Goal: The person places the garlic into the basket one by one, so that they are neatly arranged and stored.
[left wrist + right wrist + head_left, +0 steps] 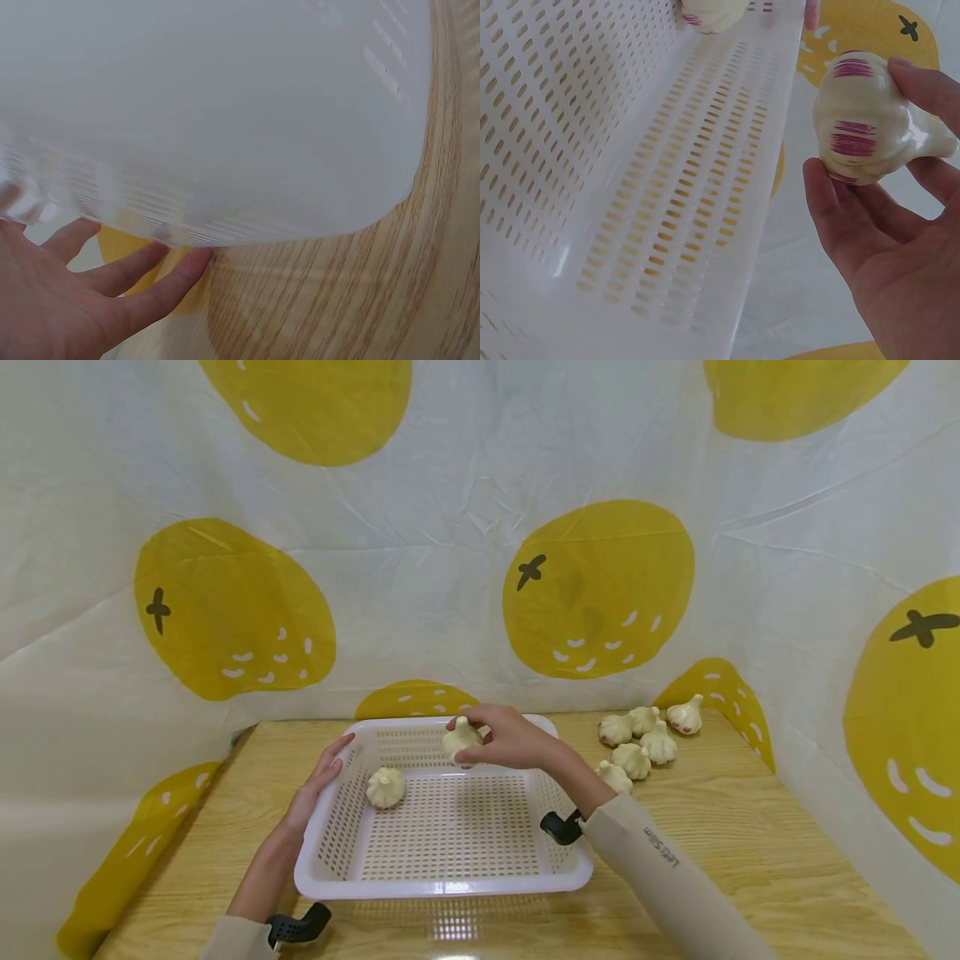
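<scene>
My right hand (510, 739) grips a white garlic bulb (461, 742) above the far part of a white perforated plastic basket (450, 888). In the right wrist view, purple streaks mark the held garlic bulb (859, 116), pinched between thumb and fingers. A second garlic bulb (386, 787) sits inside the basket, toward its left wall. At the basket's left side, my left hand (306, 793) rests along the rim with fingers extended. The left wrist view shows those fingers (169, 289) spread, fingertips at the basket's outer wall (247, 150).
Several more garlic bulbs (632, 762) lie grouped on the wooden table (712, 827), right of the basket. A white curtain (427, 610) with yellow fruit prints hangs behind the table and along its sides.
</scene>
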A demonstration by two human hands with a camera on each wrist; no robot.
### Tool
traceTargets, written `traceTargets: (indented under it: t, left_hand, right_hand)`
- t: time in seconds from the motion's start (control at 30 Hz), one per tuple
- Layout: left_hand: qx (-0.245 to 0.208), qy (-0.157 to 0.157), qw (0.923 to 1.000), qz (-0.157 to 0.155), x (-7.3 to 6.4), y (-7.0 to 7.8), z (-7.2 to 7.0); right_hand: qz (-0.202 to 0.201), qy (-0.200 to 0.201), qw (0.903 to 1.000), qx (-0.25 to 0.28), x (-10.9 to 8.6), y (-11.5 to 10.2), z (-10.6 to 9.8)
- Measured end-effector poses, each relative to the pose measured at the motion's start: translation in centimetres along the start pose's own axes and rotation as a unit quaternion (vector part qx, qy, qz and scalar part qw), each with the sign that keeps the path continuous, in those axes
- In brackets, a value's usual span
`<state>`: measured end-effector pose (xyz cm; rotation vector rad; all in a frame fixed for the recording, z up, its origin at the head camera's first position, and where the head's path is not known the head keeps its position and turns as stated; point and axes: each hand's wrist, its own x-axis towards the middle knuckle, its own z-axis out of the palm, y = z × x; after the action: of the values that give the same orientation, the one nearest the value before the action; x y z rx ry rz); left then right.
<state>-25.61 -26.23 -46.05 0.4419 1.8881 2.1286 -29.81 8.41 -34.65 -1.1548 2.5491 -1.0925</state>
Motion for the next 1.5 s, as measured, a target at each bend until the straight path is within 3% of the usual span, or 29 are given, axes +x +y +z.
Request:
traceTargets:
  t: [0.63, 1.5]
  left_hand:
    - [-0.008, 0.001, 1.0000, 0.000, 0.1, 0.0, 0.1]
    - [-0.001, 0.008, 1.0000, -0.001, 0.0, 0.2, 0.3]
  right_hand:
    - [0.004, -0.012, 0.9998, 0.017, 1.2, 0.5, 1.3]
    - [0.013, -0.043, 0.9988, -0.016, 2.8, 0.5, 2.5]
